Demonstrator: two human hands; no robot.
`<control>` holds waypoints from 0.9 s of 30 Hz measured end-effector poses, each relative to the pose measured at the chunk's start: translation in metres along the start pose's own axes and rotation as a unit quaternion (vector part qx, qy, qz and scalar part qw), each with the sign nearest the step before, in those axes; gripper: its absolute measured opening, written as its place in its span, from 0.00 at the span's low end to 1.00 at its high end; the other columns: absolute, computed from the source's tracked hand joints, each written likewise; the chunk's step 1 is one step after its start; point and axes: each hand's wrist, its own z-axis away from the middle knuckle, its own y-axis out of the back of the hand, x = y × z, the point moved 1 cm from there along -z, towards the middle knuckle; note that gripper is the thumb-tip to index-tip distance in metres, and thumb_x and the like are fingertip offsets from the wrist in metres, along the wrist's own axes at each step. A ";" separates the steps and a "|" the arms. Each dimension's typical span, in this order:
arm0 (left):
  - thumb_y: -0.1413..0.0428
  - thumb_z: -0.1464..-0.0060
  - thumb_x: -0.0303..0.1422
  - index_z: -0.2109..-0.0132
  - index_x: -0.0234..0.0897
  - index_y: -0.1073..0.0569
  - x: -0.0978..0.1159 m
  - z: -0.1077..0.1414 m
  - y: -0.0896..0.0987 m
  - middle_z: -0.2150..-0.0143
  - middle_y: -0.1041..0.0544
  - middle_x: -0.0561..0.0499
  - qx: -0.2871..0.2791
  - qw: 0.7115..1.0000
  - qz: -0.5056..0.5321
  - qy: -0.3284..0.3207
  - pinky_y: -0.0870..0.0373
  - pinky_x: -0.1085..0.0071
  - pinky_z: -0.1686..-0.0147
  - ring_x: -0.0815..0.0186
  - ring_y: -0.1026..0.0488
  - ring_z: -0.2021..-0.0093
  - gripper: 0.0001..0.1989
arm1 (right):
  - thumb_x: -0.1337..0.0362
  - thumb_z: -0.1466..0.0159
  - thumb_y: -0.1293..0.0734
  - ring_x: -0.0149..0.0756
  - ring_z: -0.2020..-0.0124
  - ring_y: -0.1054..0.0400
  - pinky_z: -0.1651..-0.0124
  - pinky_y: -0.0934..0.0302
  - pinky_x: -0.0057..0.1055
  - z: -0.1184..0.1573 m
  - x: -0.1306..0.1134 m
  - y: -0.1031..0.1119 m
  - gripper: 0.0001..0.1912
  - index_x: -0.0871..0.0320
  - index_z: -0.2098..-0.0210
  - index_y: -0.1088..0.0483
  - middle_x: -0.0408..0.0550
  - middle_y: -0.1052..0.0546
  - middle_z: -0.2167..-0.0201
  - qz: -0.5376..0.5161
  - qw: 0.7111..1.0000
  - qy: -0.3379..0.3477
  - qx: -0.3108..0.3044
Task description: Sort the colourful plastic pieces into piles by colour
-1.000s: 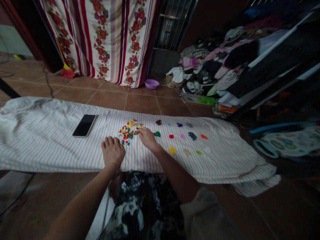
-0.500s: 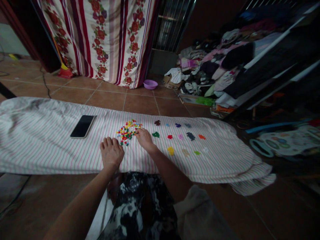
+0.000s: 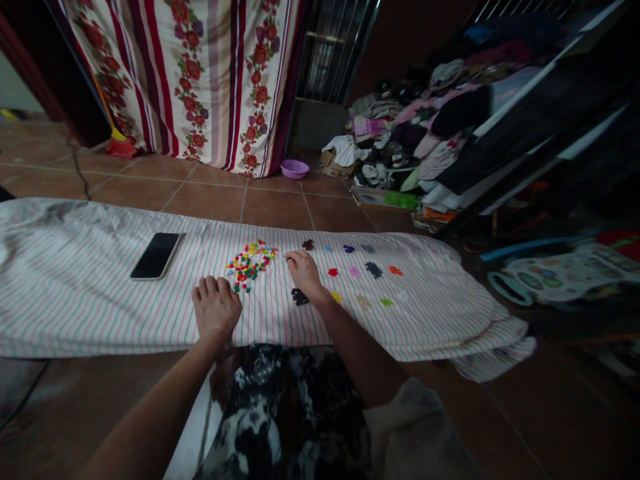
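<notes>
A mixed heap of small coloured pieces lies on the striped cloth. Just below its left side rests my left hand, palm down, fingers bent and side by side on the cloth. My right hand is right of the heap, thumb and fingertips pinched; anything between them is too small to make out. It covers the spot of the green group. Around it lie single-colour groups: dark red, black, yellow, red, pink, grey and orange.
A phone lies left on the cloth. Beyond the cloth's far edge are a purple basin, a floral curtain and a pile of clothes. A red dustpan stands at the far left.
My right hand has moved right from the heap's edge to over the green group, uncovering the black group below. The view has shifted slightly. My left hand stays resting on the cloth.
</notes>
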 end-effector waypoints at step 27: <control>0.58 0.43 0.35 0.59 0.33 0.30 0.000 0.000 -0.002 0.57 0.30 0.38 0.000 1.000 -0.010 0.000 0.43 0.56 0.51 0.52 0.36 0.50 0.15 | 0.81 0.42 0.42 0.34 0.54 0.32 0.47 0.43 0.31 -0.005 0.041 0.015 0.22 0.57 0.60 0.23 0.49 0.22 0.57 0.051 0.994 0.006 -0.096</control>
